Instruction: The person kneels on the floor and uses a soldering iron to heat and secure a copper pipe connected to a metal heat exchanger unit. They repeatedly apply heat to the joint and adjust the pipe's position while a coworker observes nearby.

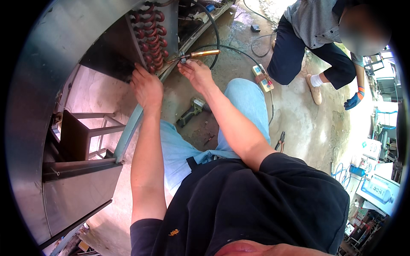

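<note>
My left hand (147,87) has its bent fingers at the lower edge of a dark metal panel (134,38), beside stacked reddish coiled tubing (149,38). Just right of the coils, my right hand (197,76) is closed in a pinch on a small grey part (183,58). A screwdriver-like tool with an amber handle (205,53) lies across above those fingers, its thin end pointing toward the foot of the coils. What that thin end touches is too small to make out. On the floor between my knees is a green and black cordless power tool (192,112).
Pliers (280,141) lie right of my leg. A power strip (262,78) with cords stands beyond my knee. Another person (316,42) crouches at the far right, with a blue and orange glove (354,100). A metal stool-like frame (92,132) is at left.
</note>
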`<state>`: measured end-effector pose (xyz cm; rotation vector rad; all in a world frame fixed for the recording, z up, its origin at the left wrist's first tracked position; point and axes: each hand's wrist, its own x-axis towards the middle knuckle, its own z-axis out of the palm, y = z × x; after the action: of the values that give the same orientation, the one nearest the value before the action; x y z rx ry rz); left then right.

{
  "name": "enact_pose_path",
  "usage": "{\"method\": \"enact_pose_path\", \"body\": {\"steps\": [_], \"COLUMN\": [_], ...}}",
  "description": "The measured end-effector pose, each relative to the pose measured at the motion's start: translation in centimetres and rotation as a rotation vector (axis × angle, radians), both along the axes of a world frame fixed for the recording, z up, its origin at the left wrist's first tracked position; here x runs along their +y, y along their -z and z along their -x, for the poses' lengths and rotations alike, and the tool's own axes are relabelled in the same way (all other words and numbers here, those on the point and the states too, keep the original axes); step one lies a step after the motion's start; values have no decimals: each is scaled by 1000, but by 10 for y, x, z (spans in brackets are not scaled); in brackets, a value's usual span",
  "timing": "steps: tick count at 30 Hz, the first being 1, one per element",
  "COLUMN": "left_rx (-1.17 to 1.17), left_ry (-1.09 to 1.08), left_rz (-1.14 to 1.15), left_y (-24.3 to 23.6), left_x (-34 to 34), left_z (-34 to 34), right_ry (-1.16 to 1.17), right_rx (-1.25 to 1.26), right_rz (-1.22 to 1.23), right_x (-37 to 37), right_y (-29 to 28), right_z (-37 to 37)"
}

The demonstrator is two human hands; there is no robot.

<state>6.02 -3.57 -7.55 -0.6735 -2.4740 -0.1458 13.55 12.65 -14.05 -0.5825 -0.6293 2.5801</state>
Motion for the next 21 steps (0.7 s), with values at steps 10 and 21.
{"method": "enact_pose_path", "body": {"steps": [10, 21], "left_rx": [10, 53], "left_ry": [7, 9], "left_rz": [2, 16], "left_y": [0, 1], "left_x": [1, 1], "left_z": [-1, 0], "right_ry": [99, 271], "right_rx": [-59, -407], "right_rz": [-154, -868], "right_x": [-7, -19], "right_y": [3, 15], "right_z": [10, 22]}}
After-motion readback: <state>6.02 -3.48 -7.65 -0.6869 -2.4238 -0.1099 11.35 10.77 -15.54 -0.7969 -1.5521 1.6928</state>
